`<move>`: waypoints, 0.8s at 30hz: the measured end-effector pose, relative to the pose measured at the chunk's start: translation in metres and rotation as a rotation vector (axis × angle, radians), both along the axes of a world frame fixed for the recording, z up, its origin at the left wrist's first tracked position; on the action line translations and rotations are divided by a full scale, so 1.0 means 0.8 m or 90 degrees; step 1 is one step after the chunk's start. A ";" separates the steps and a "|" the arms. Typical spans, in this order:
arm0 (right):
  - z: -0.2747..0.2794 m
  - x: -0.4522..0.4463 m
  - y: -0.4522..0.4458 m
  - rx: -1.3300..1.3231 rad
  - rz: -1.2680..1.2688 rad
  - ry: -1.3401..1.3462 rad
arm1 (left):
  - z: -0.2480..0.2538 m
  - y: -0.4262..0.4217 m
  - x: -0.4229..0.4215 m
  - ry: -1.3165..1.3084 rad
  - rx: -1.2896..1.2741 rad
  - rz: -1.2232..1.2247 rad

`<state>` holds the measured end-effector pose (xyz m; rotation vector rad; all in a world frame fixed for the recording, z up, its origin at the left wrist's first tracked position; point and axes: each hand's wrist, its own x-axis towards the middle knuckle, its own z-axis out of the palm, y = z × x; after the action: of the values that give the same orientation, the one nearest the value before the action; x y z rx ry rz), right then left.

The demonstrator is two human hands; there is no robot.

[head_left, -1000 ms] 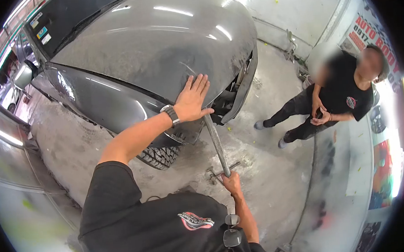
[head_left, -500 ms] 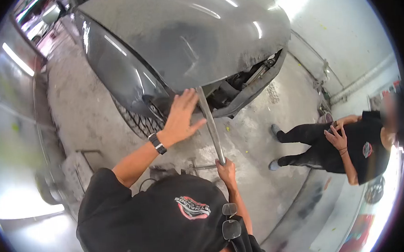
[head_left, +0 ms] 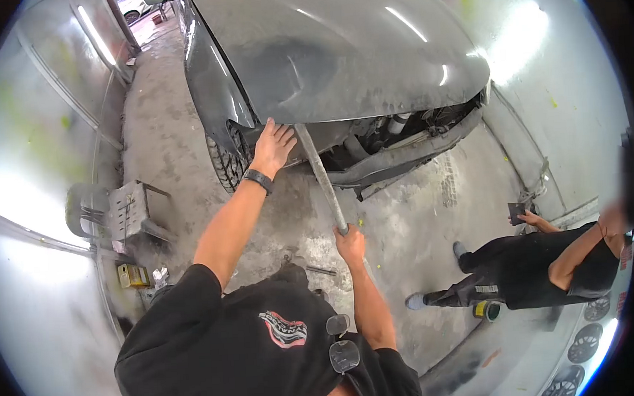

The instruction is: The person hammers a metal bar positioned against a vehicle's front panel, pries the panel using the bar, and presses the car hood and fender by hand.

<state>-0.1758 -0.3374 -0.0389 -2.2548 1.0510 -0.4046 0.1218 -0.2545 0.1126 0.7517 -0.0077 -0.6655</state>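
A grey car's hood (head_left: 367,59) fills the upper middle of the view, with a dull dark patch near its front left corner. My left hand (head_left: 272,144), wearing a dark wristband, is at that corner's lower edge with its fingers stretched out. My right hand (head_left: 349,245) is wrapped round the lower end of a long metal bar (head_left: 320,175). The bar slants up and to the left, and its far end disappears under the hood's edge. Beside my left hand is the fender (head_left: 214,74), with the front tire (head_left: 223,162) below it.
The car's front is open, showing the bumper beam (head_left: 401,156). At right a person in black (head_left: 543,265) holds a dark flat object (head_left: 517,213). A green-rimmed can (head_left: 486,311) is by their legs. On the left are a stool (head_left: 137,211) and a yellow tin (head_left: 132,276).
My left hand has moved from beside the bar to the hood's corner edge. The right hand still grips the bar. The other person's hands have moved apart, one raised toward the head.
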 end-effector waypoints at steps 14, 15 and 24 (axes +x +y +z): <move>0.031 -0.018 -0.031 0.047 0.012 0.048 | -0.032 -0.039 -0.010 0.025 -0.059 0.197; 0.021 -0.015 -0.039 0.032 0.016 0.068 | -0.033 -0.041 -0.007 0.035 -0.067 0.194; -0.002 -0.023 -0.076 0.074 0.113 0.065 | -0.027 -0.036 0.006 0.014 -0.100 0.250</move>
<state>-0.1945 -0.3984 -0.0409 -2.2604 0.8913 -0.1521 0.1266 -0.2831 0.0913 0.5728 0.1044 -0.2947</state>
